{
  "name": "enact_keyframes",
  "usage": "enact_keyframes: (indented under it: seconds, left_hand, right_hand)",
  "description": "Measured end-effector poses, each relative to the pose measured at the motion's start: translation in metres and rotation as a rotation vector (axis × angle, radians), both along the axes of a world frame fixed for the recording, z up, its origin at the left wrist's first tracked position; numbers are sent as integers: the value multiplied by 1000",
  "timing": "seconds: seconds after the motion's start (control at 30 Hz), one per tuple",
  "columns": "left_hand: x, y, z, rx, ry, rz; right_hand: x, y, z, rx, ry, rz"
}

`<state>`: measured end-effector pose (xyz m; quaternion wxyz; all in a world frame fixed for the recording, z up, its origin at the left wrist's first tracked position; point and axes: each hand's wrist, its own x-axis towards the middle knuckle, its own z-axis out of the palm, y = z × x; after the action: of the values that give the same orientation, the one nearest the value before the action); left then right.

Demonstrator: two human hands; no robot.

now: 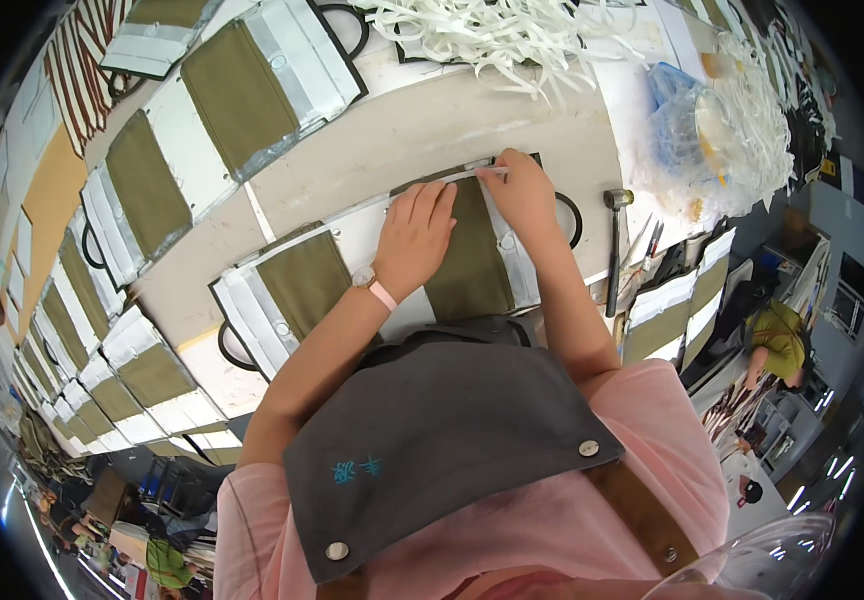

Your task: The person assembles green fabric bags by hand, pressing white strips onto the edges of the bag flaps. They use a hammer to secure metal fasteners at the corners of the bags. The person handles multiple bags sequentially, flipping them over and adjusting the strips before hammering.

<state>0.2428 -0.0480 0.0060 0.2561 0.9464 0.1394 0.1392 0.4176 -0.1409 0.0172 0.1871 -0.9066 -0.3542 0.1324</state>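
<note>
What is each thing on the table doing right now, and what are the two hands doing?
Left hand: flat, fingers spread, pressing on the olive panel.
Right hand: fingers pinched on a thin white strip at the panel's top edge.
Olive fabric panel: lying flat on the table, under both hands.
White strip: laid along the panel's edge.
Hammer: lying on the table, untouched.
Pile of white strips: loose, tangled heap.
Plastic bag: crumpled, lying untouched.

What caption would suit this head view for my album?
Left hand flat on an olive fabric panel, right hand pinching a white strip at its top edge.
</note>
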Motion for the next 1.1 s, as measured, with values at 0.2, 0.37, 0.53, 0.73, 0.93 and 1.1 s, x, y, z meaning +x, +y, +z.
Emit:
enact_keyframes:
  seconds: [0.2, 0.37, 0.53, 0.73, 0.93, 1.1]
  left_hand:
    - [11, 1, -30, 47, -23, -29]
    - [13, 1, -30, 37, 1, -22]
    - [15, 1, -26, 12, 17, -5]
    - [20, 2, -24, 1, 28, 20]
    - [22, 1, -23, 20, 51, 23]
    - [25, 1, -24, 10, 90, 20]
  right_hand:
    - [21, -13, 5, 9, 439, -178]
    - [15, -7, -5, 30, 207, -135]
    - [16, -4, -7, -2, 159, -106]
    - [21, -1, -3, -92, 239, -115]
    - [12, -5, -15, 39, 52, -116]
    - [7, -31, -16, 177, -81, -109]
